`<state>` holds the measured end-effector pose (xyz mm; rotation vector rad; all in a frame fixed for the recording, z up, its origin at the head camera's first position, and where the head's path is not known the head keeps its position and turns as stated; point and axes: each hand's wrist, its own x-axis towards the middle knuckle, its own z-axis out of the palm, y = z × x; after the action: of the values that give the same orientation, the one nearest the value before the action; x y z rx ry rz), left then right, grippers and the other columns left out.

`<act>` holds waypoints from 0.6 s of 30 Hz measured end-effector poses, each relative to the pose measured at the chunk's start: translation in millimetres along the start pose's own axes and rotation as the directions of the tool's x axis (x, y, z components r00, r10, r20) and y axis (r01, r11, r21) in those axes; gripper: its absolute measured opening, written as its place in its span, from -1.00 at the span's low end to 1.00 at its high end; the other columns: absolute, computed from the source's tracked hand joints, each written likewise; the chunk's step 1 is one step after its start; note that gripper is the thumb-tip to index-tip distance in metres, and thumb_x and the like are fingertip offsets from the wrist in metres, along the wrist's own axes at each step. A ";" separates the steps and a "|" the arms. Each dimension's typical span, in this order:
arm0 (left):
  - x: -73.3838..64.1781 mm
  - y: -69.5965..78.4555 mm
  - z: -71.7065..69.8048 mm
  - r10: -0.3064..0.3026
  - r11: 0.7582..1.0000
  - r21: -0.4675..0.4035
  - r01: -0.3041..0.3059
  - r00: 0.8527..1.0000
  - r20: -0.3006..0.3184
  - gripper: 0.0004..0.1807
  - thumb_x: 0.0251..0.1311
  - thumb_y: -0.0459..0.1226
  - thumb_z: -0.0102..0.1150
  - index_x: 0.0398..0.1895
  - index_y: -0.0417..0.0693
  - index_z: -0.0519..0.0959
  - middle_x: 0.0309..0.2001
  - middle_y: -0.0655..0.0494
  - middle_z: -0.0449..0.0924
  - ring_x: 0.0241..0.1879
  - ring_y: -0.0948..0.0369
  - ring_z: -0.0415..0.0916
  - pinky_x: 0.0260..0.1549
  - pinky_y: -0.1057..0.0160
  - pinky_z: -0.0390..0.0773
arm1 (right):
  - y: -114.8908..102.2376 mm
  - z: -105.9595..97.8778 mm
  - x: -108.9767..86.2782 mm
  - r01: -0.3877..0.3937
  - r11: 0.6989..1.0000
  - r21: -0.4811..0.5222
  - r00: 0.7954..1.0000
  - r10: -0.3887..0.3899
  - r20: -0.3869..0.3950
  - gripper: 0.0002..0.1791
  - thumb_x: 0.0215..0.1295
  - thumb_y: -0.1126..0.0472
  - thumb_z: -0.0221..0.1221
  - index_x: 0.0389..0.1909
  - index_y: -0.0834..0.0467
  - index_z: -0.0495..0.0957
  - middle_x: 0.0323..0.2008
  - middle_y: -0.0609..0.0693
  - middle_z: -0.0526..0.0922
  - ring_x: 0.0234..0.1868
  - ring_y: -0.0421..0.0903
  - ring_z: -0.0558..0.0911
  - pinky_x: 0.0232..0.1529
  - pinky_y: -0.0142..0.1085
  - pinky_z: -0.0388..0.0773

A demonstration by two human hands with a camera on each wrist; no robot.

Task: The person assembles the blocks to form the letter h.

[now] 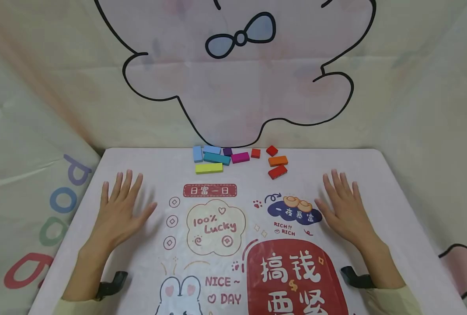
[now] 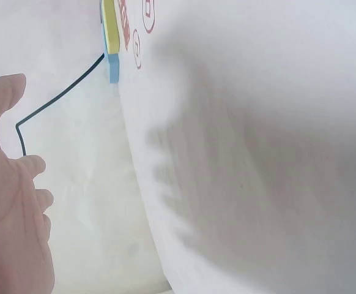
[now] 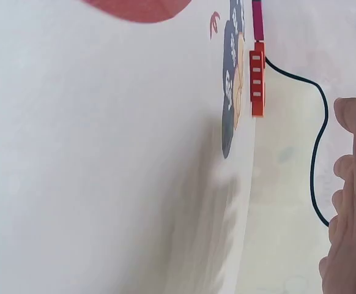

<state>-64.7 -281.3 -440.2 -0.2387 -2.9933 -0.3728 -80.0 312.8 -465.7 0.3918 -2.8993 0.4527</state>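
Observation:
My left hand hovers over the left side of the white table, palm down, fingers straight and spread. Mirroring it on the right, my right hand also has spread, straight fingers and holds nothing. Each casts a shadow on the tabletop. Small coloured blocks lie between and beyond the hands at the far edge: a yellow-green block, a teal block, light blue blocks, a purple block, a magenta block, an orange block and several red blocks. Neither hand touches any block.
Printed drawings and lettering cover the middle of the white tabletop. Behind it hangs a patterned cloth with a cartoon figure, and more cloth flanks both sides. Dark straps sit at the wrists.

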 end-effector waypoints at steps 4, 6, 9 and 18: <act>4.5 5.8 1.8 0.005 1.000 -0.006 -0.005 1.000 0.012 0.03 0.40 0.29 0.05 0.75 0.05 -0.04 0.75 -0.16 -0.19 0.76 -0.16 -0.36 0.70 -0.25 -0.57 | -7.8 0.7 5.2 0.013 1.000 0.002 1.000 -0.013 0.010 0.01 0.40 0.01 0.25 0.73 0.07 -0.06 0.73 0.25 -0.08 0.77 0.22 -0.23 0.75 0.21 -0.50; 6.2 7.9 3.0 0.008 1.000 -0.007 -0.008 1.000 0.016 0.03 0.40 0.30 0.05 0.75 0.05 -0.04 0.75 -0.17 -0.18 0.76 -0.16 -0.36 0.70 -0.26 -0.55 | -12.3 0.8 8.3 0.017 1.000 0.003 1.000 -0.017 0.020 0.00 0.41 0.00 0.24 0.73 0.09 -0.05 0.72 0.25 -0.06 0.77 0.24 -0.21 0.75 0.25 -0.45; 7.9 9.9 4.8 0.014 1.000 -0.013 -0.014 1.000 0.021 0.03 0.39 0.29 0.05 0.75 0.06 -0.04 0.75 -0.17 -0.17 0.75 -0.17 -0.36 0.70 -0.24 -0.57 | -19.2 1.7 12.9 0.023 1.000 0.005 0.999 -0.023 0.036 -0.02 0.42 -0.01 0.24 0.72 0.10 -0.03 0.72 0.25 -0.05 0.76 0.27 -0.15 0.74 0.28 -0.40; 22.4 23.5 10.2 0.057 0.998 -0.028 -0.055 0.997 0.056 0.03 0.38 0.24 0.12 0.75 0.05 -0.03 0.75 -0.15 -0.14 0.74 -0.20 -0.25 0.71 -0.29 -0.43 | -34.3 4.0 28.2 0.041 0.999 0.012 0.997 -0.042 0.071 -0.03 0.42 -0.04 0.24 0.71 0.10 0.01 0.73 0.22 -0.06 0.75 0.28 -0.13 0.75 0.24 -0.46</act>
<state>-83.6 -253.0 -441.5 -0.3405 -3.0316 -0.4070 -97.5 273.5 -454.0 0.4788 -2.9526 0.4564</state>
